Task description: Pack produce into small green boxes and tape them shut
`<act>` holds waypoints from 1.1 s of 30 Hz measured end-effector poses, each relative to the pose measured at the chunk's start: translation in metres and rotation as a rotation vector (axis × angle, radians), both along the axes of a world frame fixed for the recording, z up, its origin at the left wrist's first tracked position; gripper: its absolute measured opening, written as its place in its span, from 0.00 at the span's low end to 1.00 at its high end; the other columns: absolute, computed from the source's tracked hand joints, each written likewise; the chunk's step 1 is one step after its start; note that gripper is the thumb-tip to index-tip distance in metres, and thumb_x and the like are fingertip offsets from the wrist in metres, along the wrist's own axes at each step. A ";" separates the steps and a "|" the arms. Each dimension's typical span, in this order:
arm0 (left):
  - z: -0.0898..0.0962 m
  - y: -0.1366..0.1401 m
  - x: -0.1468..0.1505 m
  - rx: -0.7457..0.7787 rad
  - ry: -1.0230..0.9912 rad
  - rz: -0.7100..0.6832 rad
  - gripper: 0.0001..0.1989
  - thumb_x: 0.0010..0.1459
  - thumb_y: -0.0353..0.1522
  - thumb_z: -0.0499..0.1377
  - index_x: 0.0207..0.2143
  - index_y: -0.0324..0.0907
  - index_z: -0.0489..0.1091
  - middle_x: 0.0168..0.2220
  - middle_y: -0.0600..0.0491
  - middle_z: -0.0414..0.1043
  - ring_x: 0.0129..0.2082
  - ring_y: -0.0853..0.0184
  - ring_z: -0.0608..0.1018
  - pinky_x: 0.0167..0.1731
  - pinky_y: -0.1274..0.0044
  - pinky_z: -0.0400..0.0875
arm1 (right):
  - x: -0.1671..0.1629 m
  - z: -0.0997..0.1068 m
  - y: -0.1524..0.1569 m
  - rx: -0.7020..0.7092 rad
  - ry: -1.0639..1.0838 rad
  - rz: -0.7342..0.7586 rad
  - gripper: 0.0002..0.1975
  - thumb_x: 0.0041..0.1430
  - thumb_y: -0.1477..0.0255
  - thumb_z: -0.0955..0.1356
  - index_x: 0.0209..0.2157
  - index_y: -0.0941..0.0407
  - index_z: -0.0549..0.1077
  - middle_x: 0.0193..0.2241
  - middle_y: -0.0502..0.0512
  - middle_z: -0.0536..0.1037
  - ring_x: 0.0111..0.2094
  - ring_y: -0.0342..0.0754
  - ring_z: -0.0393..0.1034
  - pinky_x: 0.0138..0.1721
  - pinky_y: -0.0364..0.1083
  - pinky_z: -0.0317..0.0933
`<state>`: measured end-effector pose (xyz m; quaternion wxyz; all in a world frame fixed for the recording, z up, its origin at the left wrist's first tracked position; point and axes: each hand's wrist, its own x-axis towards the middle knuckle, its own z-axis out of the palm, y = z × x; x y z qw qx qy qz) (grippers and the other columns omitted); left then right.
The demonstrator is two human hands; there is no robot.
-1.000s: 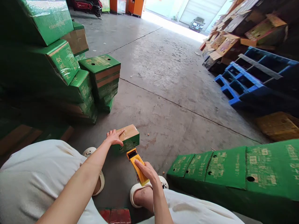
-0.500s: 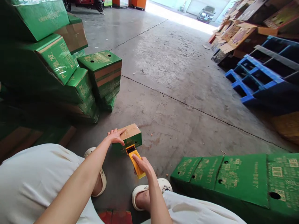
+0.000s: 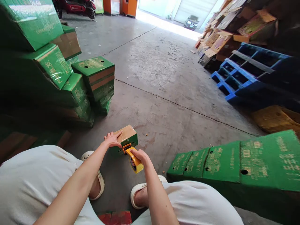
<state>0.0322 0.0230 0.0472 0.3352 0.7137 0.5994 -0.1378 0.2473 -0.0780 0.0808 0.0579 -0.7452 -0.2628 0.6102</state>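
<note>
yellow tape dispenser [image 3: 130, 152] at a green-and-brown box's [image 3: 128, 132] side
on my feed, the left hand [image 3: 113, 139] lies on the box, fingers [image 3: 118, 134] spread wide; the right hand [image 3: 140, 155] grips the dispenser. the box sits on the floor [image 3: 152, 109], well short of the floor's bright far edge.

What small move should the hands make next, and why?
Probably press the yellow tape dispenser firmly against the carton's near green side. The right hand already grips the dispenser with its orange head at that side, and the left hand lies spread on the brown top, apparently steadying it. Whether tape has stuck there I cannot tell.
</note>
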 end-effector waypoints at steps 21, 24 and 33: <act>-0.010 -0.002 0.005 0.009 0.006 0.120 0.57 0.52 0.67 0.56 0.78 0.60 0.43 0.73 0.37 0.55 0.69 0.36 0.64 0.62 0.53 0.59 | 0.016 -0.044 -0.078 0.012 -0.638 0.080 0.19 0.76 0.67 0.58 0.57 0.65 0.70 0.51 0.77 0.81 0.58 0.61 0.77 0.60 0.58 0.64; -0.013 -0.006 0.009 -0.005 -0.026 0.239 0.53 0.58 0.69 0.44 0.78 0.56 0.39 0.73 0.35 0.54 0.71 0.36 0.61 0.62 0.50 0.59 | 0.008 -0.055 -0.080 -0.098 -0.652 -0.012 0.20 0.76 0.69 0.56 0.57 0.62 0.72 0.55 0.77 0.79 0.59 0.62 0.77 0.53 0.58 0.68; -0.013 -0.004 0.029 0.015 -0.009 0.229 0.55 0.58 0.66 0.52 0.78 0.56 0.35 0.71 0.35 0.57 0.69 0.38 0.64 0.62 0.52 0.59 | -0.054 -0.072 -0.022 0.210 -0.588 -0.221 0.41 0.76 0.57 0.57 0.75 0.73 0.47 0.76 0.79 0.46 0.77 0.62 0.42 0.73 0.57 0.48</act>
